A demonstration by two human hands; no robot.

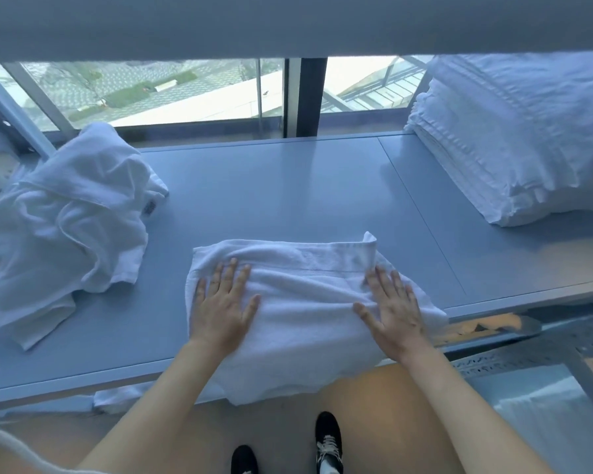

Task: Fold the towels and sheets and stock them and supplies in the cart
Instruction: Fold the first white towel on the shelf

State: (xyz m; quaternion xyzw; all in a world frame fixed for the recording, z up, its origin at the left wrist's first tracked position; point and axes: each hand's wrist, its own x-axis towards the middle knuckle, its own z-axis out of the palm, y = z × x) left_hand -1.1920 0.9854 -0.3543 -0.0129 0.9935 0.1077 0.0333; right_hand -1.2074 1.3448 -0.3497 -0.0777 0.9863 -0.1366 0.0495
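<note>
Both hands lying flat, fingers spread: left hand, right hand pressing folded towel at near edge of grey surface. Crumpled towels sitting left, folded stack right, window running behind.

We stand at a long grey-blue bench set against a wide window. A dark post splits the glass into 2 panes, and cool daylight comes through, showing rooftops outside. Below us lies a tan floor.
</note>
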